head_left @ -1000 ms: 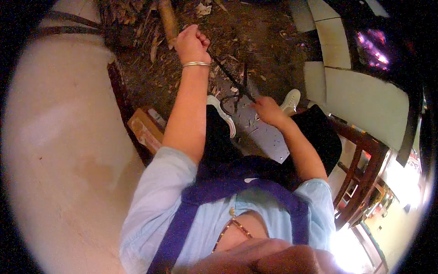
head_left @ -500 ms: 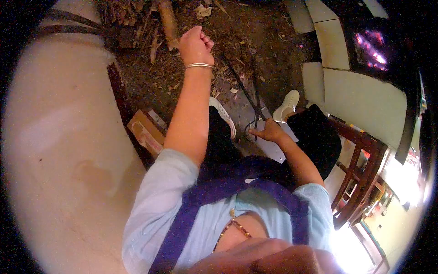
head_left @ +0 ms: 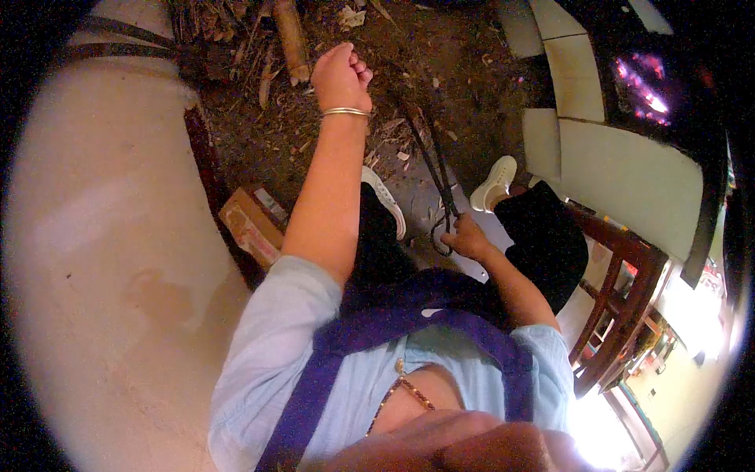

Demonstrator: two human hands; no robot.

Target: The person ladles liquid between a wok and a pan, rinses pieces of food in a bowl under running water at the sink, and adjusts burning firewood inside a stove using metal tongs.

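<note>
In my right hand (head_left: 469, 237), fingers closed about the loop handle, are long dark metal fire tongs (head_left: 437, 169). Their two arms point away from me over the littered floor, close together, and the tips are hard to make out. My left hand (head_left: 344, 76) is stretched forward in a fist, with a bangle at the wrist. Nothing sticks out of that fist. Beyond it lie a thick piece of wood (head_left: 291, 43) and a heap of sticks (head_left: 228, 47) on the floor.
Embers glow (head_left: 641, 86) in a dark opening at the right, behind a pale tiled stove edge (head_left: 629, 165). A cardboard box (head_left: 250, 228) stands by the pale wall (head_left: 118, 236) at left. A brown wooden frame (head_left: 621, 275) is at right. My white shoes (head_left: 495, 182) flank the tongs.
My right hand has shifted slightly down and to the right. The tongs have swung right, and their arms are closer together. The left fist has barely moved.
</note>
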